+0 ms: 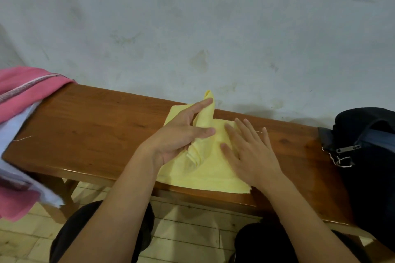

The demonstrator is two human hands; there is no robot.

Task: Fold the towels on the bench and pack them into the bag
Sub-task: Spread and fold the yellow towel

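A yellow towel (205, 174) lies on the wooden bench (85, 126), near its middle. My left hand (181, 134) holds a raised fold of the towel between thumb and fingers, lifting that flap upright. My right hand (248, 151) lies flat on the towel's right part, fingers straight and spread, pressing it down. A dark bag (367, 156) with a metal zip pull stands at the bench's right end. Pink and white towels (19, 113) are heaped at the left end.
A pale stained wall (192, 28) runs right behind the bench. Bare bench wood shows between the left heap and the yellow towel. My knees in dark trousers (96, 230) are below the front edge, over a tiled floor.
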